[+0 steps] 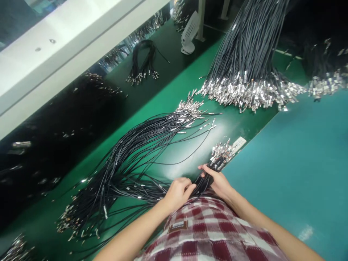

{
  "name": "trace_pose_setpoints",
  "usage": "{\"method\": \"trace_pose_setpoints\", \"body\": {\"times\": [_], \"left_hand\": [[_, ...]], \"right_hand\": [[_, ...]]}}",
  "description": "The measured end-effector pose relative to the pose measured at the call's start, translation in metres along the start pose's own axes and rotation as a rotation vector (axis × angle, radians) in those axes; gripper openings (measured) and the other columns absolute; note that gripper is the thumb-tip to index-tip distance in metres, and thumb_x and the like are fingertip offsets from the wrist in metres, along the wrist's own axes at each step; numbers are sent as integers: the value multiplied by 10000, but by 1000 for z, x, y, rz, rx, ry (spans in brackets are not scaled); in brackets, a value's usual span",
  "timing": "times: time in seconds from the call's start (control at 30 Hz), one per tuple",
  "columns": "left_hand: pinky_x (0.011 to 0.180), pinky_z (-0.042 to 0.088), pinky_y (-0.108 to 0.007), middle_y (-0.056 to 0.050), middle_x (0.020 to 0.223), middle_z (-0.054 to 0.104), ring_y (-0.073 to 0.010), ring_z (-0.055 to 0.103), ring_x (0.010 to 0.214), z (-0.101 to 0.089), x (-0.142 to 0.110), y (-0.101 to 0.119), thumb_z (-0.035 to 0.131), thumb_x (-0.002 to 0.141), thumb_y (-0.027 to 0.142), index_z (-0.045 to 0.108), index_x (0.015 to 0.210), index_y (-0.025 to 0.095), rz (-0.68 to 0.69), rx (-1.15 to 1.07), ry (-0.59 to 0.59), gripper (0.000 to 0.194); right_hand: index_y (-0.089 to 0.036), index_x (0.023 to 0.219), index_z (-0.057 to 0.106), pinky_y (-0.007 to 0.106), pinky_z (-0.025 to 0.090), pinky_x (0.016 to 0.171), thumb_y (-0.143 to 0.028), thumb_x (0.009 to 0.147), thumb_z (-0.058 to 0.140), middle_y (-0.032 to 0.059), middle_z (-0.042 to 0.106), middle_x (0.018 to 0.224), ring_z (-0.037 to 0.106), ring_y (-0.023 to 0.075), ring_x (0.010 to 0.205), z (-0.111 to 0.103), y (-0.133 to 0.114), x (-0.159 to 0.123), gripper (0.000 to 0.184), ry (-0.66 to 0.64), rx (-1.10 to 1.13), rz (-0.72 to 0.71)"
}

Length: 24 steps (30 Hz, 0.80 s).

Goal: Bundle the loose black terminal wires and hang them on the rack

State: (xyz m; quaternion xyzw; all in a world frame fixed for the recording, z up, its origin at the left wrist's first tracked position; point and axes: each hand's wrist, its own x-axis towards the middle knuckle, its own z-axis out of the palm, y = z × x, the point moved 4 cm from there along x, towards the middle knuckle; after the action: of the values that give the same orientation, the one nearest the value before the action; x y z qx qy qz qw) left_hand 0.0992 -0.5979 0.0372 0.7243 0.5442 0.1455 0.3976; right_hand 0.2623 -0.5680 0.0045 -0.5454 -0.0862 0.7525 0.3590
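My right hand (219,181) is closed around a small bundle of black wires (206,177) whose silver metal terminals (220,154) stick out past my fingers, near the edge of the green bench (168,98). My left hand (178,192) is closed, pinching the same wires just to the left of my right hand. A large loose pile of black wires with metal terminals (130,159) fans out across the bench to the left of both hands.
A thick hanging bundle of wires with silver terminals (244,65) rests at the far right of the bench. A coiled wire bundle (144,61) and a small white fan (189,34) lie farther back. Teal floor (299,163) is to the right, a white beam (67,47) at upper left.
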Motion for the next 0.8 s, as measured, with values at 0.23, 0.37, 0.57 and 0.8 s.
{"method": "trace_pose_setpoints", "body": {"times": [0.23, 0.37, 0.57, 0.8], "left_hand": [[1029, 361, -476, -204, 1425, 456, -342, 443, 1273, -25, 81, -56, 654, 857, 382, 438, 1361, 136, 81, 594, 63, 601], [1046, 331, -468, -193, 1396, 478, -331, 425, 1278, -31, 129, -72, 561, 917, 310, 406, 1383, 125, 61, 715, 113, 525], [854, 423, -380, -136, 1084, 598, -268, 527, 1018, -27, 148, -74, 391, 969, 157, 589, 1071, 134, 51, 753, 25, 224], [766, 408, -363, -112, 935, 614, -257, 537, 900, -29, 139, -74, 404, 973, 191, 613, 921, 151, 47, 842, 56, 219]], "right_hand": [[-177, 865, 773, 279, 435, 697, -451, 504, 891, 51, 690, 928, 569, 189, 825, -11, -2, 3, 468, 82, -45, 13], [-169, 762, 759, 274, 450, 716, -432, 523, 890, 54, 702, 873, 587, 191, 830, -13, 1, 10, 380, 87, 17, 26], [-172, 719, 748, 280, 489, 706, -361, 542, 897, 54, 718, 827, 615, 190, 777, -13, 3, 18, 300, 120, 93, 65], [-176, 725, 729, 265, 507, 656, -324, 518, 913, 35, 713, 762, 615, 167, 710, -11, 5, 16, 314, 138, 157, 89]]}}
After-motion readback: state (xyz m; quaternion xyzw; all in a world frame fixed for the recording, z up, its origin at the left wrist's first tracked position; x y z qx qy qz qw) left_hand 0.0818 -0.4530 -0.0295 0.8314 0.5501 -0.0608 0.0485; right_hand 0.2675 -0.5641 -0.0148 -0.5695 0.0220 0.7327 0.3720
